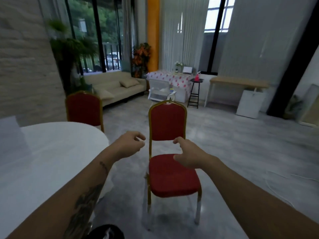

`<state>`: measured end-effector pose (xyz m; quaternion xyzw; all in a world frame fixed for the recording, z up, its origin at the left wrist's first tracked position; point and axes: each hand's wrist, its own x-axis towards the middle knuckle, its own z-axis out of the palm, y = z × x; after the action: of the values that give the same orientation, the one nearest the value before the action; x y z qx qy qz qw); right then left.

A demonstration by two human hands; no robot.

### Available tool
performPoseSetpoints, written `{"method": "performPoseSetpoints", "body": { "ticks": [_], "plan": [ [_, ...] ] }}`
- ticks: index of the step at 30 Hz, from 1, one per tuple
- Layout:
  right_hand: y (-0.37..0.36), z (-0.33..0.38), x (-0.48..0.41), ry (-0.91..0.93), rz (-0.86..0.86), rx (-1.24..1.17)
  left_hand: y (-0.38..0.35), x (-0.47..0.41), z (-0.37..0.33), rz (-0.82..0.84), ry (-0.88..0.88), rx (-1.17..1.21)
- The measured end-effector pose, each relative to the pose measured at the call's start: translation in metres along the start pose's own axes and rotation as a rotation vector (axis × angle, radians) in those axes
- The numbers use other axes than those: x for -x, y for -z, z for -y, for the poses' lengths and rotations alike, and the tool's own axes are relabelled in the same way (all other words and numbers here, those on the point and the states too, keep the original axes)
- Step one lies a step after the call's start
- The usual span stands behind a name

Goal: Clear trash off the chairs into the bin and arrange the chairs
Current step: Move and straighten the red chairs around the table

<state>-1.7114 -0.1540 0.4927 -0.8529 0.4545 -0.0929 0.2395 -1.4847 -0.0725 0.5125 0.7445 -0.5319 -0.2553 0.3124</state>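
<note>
A red banquet chair (168, 121) with a gold frame stands on the grey floor right in front of me, its seat facing me and bare. My left hand (130, 144) hovers to the left of the backrest, fingers curled apart, holding nothing. My right hand (189, 156) floats over the back of the seat, also open and empty. Neither hand touches the chair. A second red chair (83, 109) stands at the far side of the round table. A black bin (107, 232) shows at the bottom edge.
A round white-clothed table (43, 152) fills the left. A beige sofa (114, 87), a patterned-cloth table (170, 78), a black stool (195, 94) and a wooden desk (238, 83) line the far wall. A white cable (283, 180) trails on the floor at right.
</note>
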Motion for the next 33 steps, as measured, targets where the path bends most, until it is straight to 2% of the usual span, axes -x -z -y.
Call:
{"method": "performPoseSetpoints", "body": {
  "ticks": [8, 13, 17, 23, 33],
  "plan": [
    [0.081, -0.116, -0.111, -0.105, -0.070, -0.006, -0.068, -0.169, -0.075, 0.038, -0.051, -0.061],
    [0.125, -0.198, -0.191, -0.052, -0.071, -0.008, -0.120, -0.258, -0.115, -0.024, 0.003, -0.051],
    [0.154, -0.251, -0.242, -0.028, -0.007, 0.013, -0.154, -0.311, -0.139, -0.058, 0.087, -0.038],
    [0.188, -0.297, -0.323, -0.018, 0.079, 0.006, -0.168, -0.379, -0.161, -0.127, 0.174, -0.006],
    [0.205, -0.342, -0.495, 0.018, 0.121, -0.014, -0.176, -0.522, -0.148, -0.241, 0.284, 0.068]
  ]
}}
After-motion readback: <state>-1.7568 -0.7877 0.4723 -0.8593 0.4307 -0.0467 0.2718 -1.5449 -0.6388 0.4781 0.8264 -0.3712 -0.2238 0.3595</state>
